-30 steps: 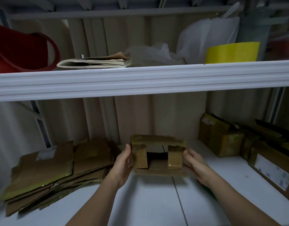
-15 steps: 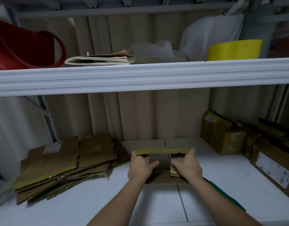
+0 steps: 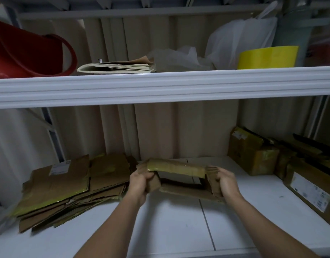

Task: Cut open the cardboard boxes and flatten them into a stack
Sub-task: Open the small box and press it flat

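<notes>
Hidden: the fingertips of both hands are tucked behind cardboard flaps; the far side of the opened box cannot be seen.
Cut off: the unopened boxes (image 3: 307, 190) run past the frame edge, well to the right of the right hand.
Hard to make out: the printing on the box labels is blurred.
Left hand (image 3: 140, 181): fingers curled round the left end flap of the opened box.
Right hand (image 3: 226, 181): fingers curled round the right end flap.
Opened box (image 3: 177, 167): between the two hands, over the white lower shelf (image 3: 179, 226); dull brown corrugated card, glossy yellowish tape along its top panel, ragged flap edges.
Flattened stack (image 3: 67, 185): just left of the left hand; flat brown sheets, uneven edges, shiny tape strips.
</notes>
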